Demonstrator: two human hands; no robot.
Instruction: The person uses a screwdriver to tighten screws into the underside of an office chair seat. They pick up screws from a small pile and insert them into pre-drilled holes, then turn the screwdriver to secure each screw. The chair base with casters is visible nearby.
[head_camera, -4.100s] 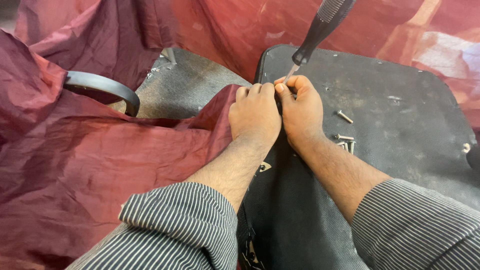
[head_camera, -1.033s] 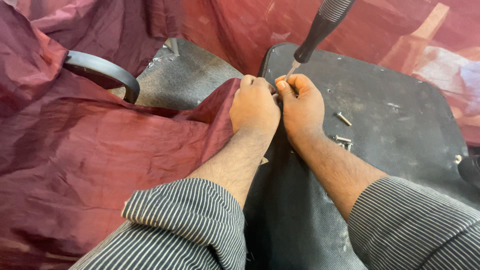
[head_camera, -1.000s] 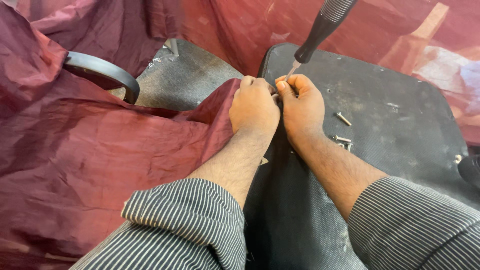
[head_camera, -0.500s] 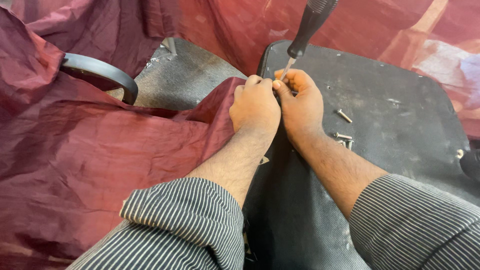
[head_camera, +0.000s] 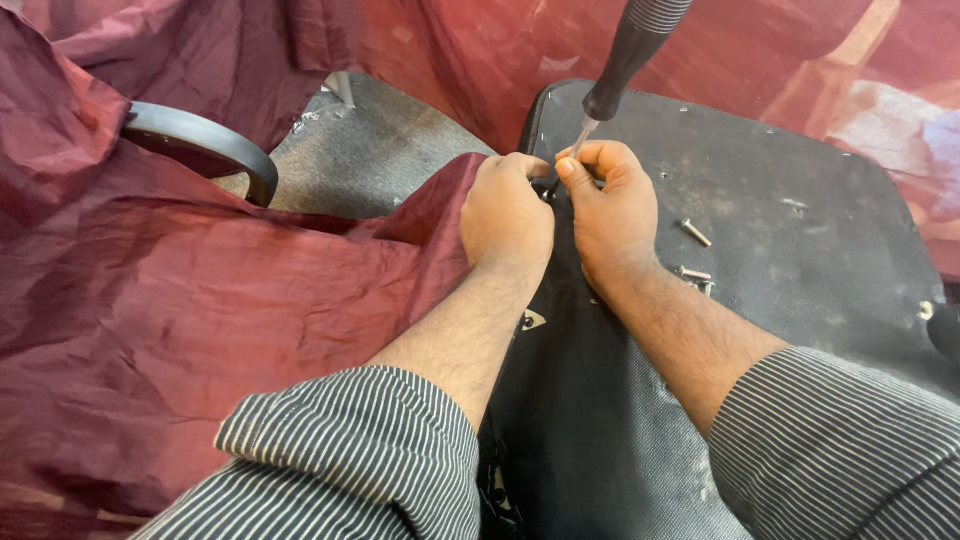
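A single view, from a camera worn on the person's head, looks steeply down and forward along both forearms. It sits close: the striped sleeves fill the lower edge, and the left hand (head_camera: 507, 210) and right hand (head_camera: 612, 205) meet just above the middle. The black panel (head_camera: 800, 280) runs off the right and bottom edges, the maroon cloth (head_camera: 150, 300) off the left and top. The screwdriver (head_camera: 625, 60) is cut by the upper edge, so whoever holds it probably stands beyond the frame

two hands (head_camera: 560, 205), one screwdriver (head_camera: 625, 62), three loose screws (head_camera: 695, 233), one maroon cloth (head_camera: 200, 300).
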